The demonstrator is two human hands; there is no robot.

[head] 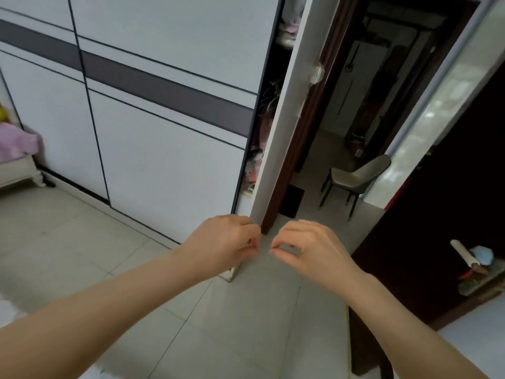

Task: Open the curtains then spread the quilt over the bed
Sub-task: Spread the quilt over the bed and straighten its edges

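Hands out front, left hand (224,242) and right hand (308,250) both pinched shut on nothing I can make out, probably readying to grab fabric, but only wardrobe (136,105) and doorway (341,119) show, no curtains or quilt in view

Home bedroom, big sliding-door wardrobe (142,105) w/ clothes inside, bed corner (19,165), tiled floor (68,242), doorway to hall w/ chair (355,176)

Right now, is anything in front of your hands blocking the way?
No curtains show in this view. The left hand and right hand hover pinched over bare floor tiles; the wardrobe and open doorway lie beyond, nothing between.
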